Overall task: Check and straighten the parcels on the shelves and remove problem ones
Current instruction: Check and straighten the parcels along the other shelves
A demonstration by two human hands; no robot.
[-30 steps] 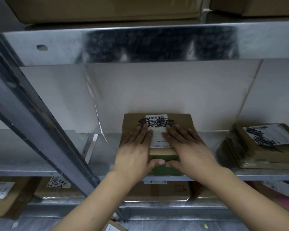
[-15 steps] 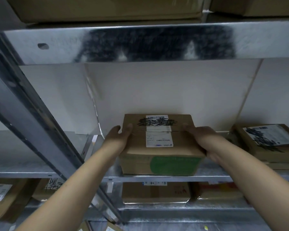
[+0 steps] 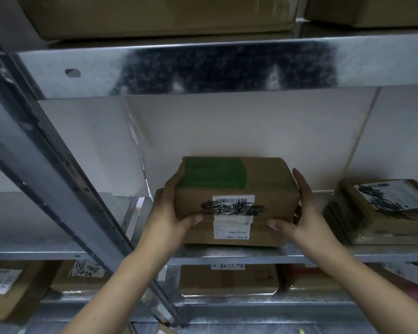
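A brown cardboard parcel (image 3: 270, 184) with a green patch and a white label scribbled over in black is tilted up off the middle shelf (image 3: 58, 247), its label side facing me and its lower edge near the shelf's front. My left hand (image 3: 171, 218) grips its left end, thumb on the front face. My right hand (image 3: 304, 218) holds the right end, fingers up along the side and thumb under the label.
A flat wrapped parcel (image 3: 381, 213) with a scribbled label lies on the same shelf at the right. A slanted metal upright (image 3: 48, 169) crosses the left side. The shelf above (image 3: 227, 66) holds large boxes; several parcels sit on the shelf below (image 3: 227, 302).
My hands moved from the top of the parcel to its two ends, then rolled it toward me. The green side went from the front to the top and the label now faces me.
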